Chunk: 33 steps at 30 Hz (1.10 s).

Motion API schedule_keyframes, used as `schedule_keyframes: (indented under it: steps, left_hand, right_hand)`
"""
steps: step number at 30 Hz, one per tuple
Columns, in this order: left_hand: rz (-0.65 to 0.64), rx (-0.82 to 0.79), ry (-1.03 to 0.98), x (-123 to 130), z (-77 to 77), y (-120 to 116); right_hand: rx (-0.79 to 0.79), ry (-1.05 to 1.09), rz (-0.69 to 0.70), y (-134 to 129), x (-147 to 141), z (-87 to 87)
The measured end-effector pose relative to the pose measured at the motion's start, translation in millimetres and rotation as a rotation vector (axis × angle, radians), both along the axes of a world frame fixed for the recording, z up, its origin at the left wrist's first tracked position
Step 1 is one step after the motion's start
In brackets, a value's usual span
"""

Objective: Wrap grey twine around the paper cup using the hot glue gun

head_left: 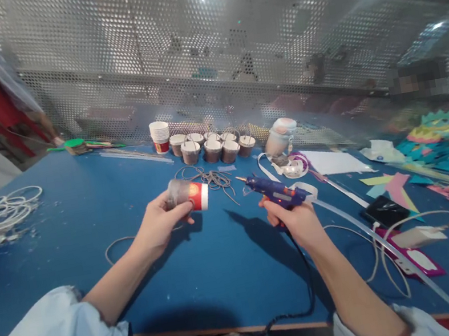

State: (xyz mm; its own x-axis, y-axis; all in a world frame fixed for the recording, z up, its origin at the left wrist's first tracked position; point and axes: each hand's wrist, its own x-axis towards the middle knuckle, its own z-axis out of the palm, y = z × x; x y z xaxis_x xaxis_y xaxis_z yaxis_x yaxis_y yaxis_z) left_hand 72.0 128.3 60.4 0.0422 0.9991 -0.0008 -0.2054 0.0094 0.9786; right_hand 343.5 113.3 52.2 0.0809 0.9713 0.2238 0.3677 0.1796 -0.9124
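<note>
Head view: red paper cup [195,194] in my left hand [166,216], glue gun [276,191] in my right hand [296,219].
My left curls around the cup, sideways above the table [225,272]; I judge it light and crushable, best held gently by its grey-covered part. My right grips the gun's handle. Loose cord [214,180] lies beyond; the black cable [307,275] below could snag.
</note>
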Motion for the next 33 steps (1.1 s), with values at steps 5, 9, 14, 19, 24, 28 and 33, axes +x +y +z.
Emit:
schedule_keyframes:
  steps: [5, 9, 14, 19, 24, 28, 33]
  left_hand:
    - [-0.073, 0.075, 0.258, 3, -20.8, -4]
    - [-0.095, 0.143, 0.396, 7, -26.5, -4]
    - [-0.098, 0.175, 0.420, 9, -30.7, -2]
    - [-0.093, 0.186, 0.480, 8, -33.8, -1]
    - [-0.109, 0.201, 0.477, 9, -33.5, -3]
    - [-0.107, 0.202, 0.514, 9, -32.3, -3]
    - [-0.132, 0.213, 0.531, 9, -30.6, -2]
  right_hand:
    - [-0.087, -0.162, 0.120, -22, -19, 8.5]
    - [-0.036, -0.227, 0.138, -33, -33, 3.0]
    - [0.073, -0.334, 0.161, -35, -37, -7.8]
    - [0.120, -0.434, 0.174, -34, -37, -11.6]
    - [0.107, -0.446, 0.186, -34, -39, -12.0]
    - [0.114, -0.433, 0.188, -35, -41, -11.1]
    - [0.115, -0.452, 0.187, -35, -42, -10.6]
